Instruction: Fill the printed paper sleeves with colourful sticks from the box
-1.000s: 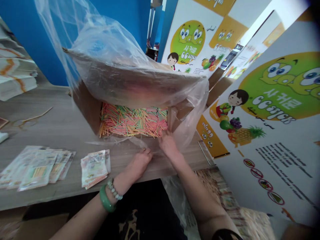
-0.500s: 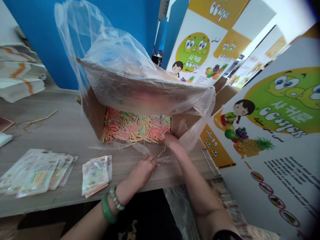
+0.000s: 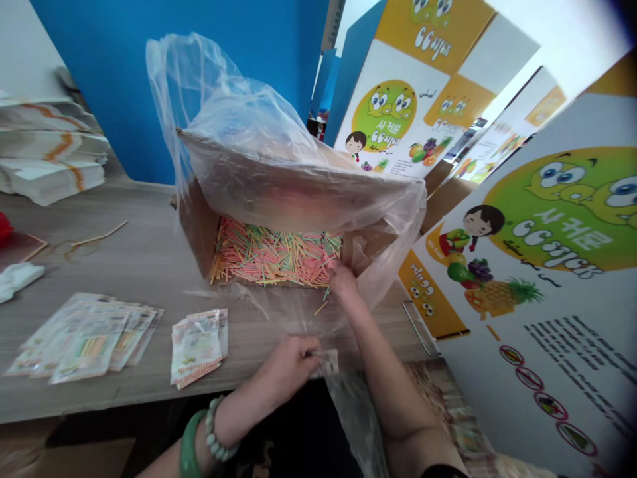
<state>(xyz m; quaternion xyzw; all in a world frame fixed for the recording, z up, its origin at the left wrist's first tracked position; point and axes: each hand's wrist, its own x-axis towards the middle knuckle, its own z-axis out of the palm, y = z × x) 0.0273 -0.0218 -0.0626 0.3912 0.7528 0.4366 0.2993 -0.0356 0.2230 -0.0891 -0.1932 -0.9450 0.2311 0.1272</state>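
Note:
My left hand (image 3: 292,364), with a green bangle and a beaded bracelet at the wrist, is low by the table's front edge. Its thumb and fingers pinch a small printed plastic packet (image 3: 328,363), mostly hidden by the hand. My right hand (image 3: 343,284) reaches over the front edge of an open cardboard box (image 3: 194,226) lined with clear plastic. Its curled fingers are among thin pink, yellow and green sticks (image 3: 279,255) at the box's right end; what they grip is hidden. A loose yellow stick (image 3: 321,308) lies just in front of the box.
Filled packets (image 3: 89,342) lie fanned at the left, beside a smaller packet pile (image 3: 199,345). Folded white stacks (image 3: 54,153) stand at the back left. A large printed carton (image 3: 547,265) borders the right side. The plastic liner (image 3: 219,86) rises above the box.
My left hand has moved from the box's front edge toward me and now shows a packet in its fingers. My right hand stays at the sticks. The view has shifted slightly.

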